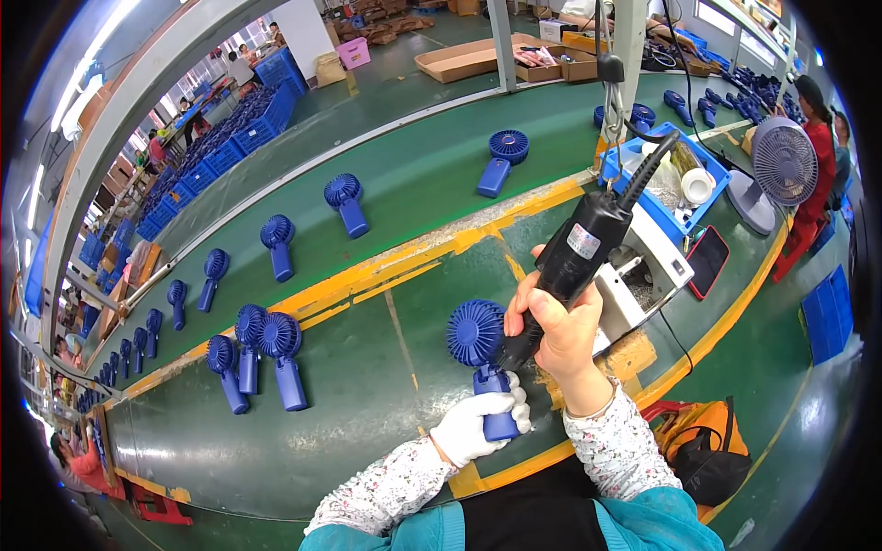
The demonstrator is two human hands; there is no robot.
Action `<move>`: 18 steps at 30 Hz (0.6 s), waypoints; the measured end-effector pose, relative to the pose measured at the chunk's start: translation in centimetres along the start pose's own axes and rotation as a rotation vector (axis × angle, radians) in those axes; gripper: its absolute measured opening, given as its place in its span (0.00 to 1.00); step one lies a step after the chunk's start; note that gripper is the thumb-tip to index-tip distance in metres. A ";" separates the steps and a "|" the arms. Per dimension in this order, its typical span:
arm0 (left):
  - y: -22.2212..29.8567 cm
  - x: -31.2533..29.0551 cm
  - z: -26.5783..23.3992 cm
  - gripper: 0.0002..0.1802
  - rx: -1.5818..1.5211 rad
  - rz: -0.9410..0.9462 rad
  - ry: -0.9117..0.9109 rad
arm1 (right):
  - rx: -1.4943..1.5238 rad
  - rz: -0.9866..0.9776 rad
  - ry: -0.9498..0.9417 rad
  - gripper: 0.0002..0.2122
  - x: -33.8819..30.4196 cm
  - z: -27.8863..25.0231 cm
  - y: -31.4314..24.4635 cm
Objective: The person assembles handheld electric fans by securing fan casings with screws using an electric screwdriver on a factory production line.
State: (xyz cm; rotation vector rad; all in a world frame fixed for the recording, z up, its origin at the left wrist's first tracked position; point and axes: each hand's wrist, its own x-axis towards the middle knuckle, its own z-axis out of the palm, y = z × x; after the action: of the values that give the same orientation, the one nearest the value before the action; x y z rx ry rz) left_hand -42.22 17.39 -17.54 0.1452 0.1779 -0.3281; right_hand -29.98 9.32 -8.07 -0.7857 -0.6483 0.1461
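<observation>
My left hand (475, 426), in a white glove, is closed round the handle of a blue handheld fan (475, 332) at the bench's near edge. My bare right hand (565, 332) grips a black electric screwdriver (586, 241), which hangs by a metal hook and has a thick cord. The screwdriver slants down to the left, its lower end at the fan's neck; whether the tip touches a screw is hidden. Left of my hands, several blue handheld fans (281, 344) lie together on the bench.
A green conveyor belt (404, 170) carries several more fans beyond the yellow-edged bench. To the right are a white box-shaped device (657, 271), a blue tray (634, 156), a phone (707, 262) and a grey desk fan (781, 165). A person in red (816, 156) is at far right.
</observation>
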 end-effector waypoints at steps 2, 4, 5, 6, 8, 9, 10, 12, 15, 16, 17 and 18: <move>-0.1 0.0 0.2 0.17 0.020 0.011 -0.002 | -0.010 -0.007 0.000 0.22 -0.2 -0.1 0.0; -0.2 0.0 0.3 0.17 0.038 0.024 -0.003 | -0.023 -0.017 -0.015 0.22 -0.4 -0.1 0.2; -0.3 0.0 0.4 0.16 0.056 0.050 0.016 | -0.022 -0.015 -0.017 0.22 -0.6 -0.1 0.3; -0.4 0.0 0.5 0.15 0.074 0.076 0.035 | -0.048 -0.014 -0.022 0.22 -0.8 0.0 0.5; -0.8 0.1 1.0 0.13 0.130 0.111 0.137 | -0.087 -0.006 -0.029 0.22 -1.1 -0.1 0.5; -0.9 0.2 1.3 0.12 0.187 0.147 0.240 | -0.087 -0.005 -0.028 0.22 -1.4 -0.2 0.8; -1.0 0.1 1.8 0.12 0.186 0.148 0.241 | -0.213 -0.063 -0.029 0.22 -1.7 -0.3 1.1; -1.1 0.0 2.4 0.12 0.243 0.162 0.304 | -0.502 -0.179 -0.092 0.20 -1.7 -1.3 1.6; -0.9 0.4 1.1 0.12 0.113 0.100 0.277 | -0.310 -0.129 -0.049 0.21 -1.8 -0.6 1.0; -0.9 0.3 1.2 0.12 0.111 0.102 0.278 | -0.211 -0.102 -0.023 0.22 -1.7 -0.1 0.5; -0.9 0.2 1.4 0.09 0.154 0.121 0.265 | -0.210 -0.100 -0.025 0.22 -1.8 -0.1 0.5; -0.9 0.1 1.5 0.07 0.198 0.140 0.251 | -0.172 -0.097 -0.019 0.22 -1.9 -0.2 0.5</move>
State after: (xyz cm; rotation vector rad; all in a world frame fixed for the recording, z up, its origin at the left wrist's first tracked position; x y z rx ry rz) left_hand -42.20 16.22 -16.24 0.3932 0.3815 -0.1863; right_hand -31.30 8.94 -9.45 -0.9171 -0.7224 0.0097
